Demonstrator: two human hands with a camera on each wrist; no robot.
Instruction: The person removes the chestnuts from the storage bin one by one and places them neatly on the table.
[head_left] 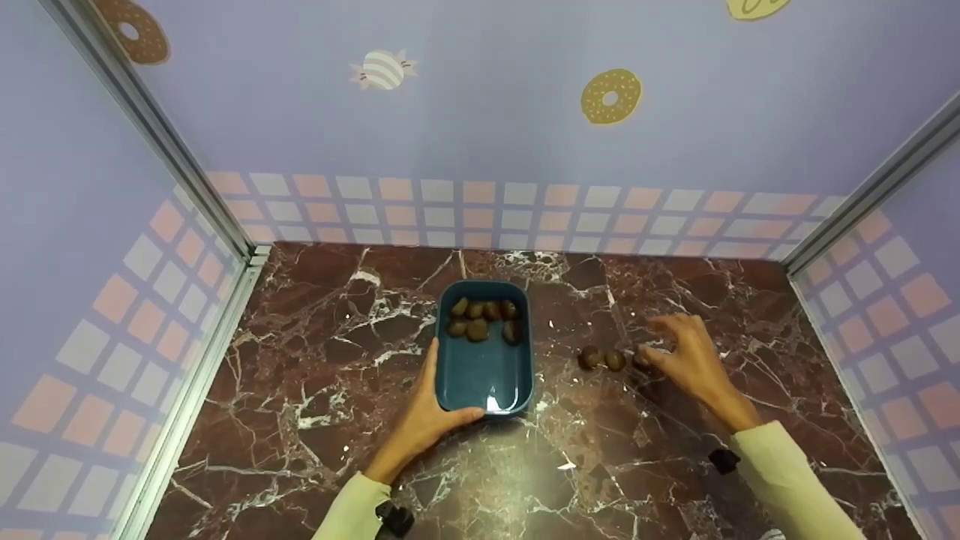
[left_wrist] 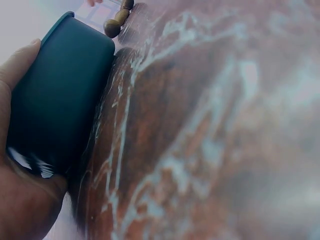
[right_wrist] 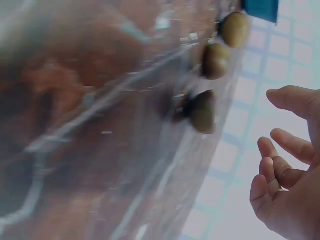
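Note:
A dark teal rectangular box [head_left: 484, 375] with rounded corners sits on the marble surface, several brown chestnuts [head_left: 478, 328] lying in its far half. Around the box's near left corner rests my left hand [head_left: 427, 412], its thumb along the near side and a straight finger against the left wall. To the right of the box, three loose chestnuts [head_left: 615, 361] lie in a row. My right hand [head_left: 690, 356] hovers at the row's right end with thumb and fingers spread apart. In the right wrist view, a gap shows between that hand and the rightmost chestnut [right_wrist: 203, 112].
Brown marble with white veins [head_left: 322, 405] forms the work surface. A lilac patterned back wall [head_left: 480, 135] and two side walls [head_left: 82, 315] enclose it. Small pale bits [head_left: 566, 466] are scattered near the front.

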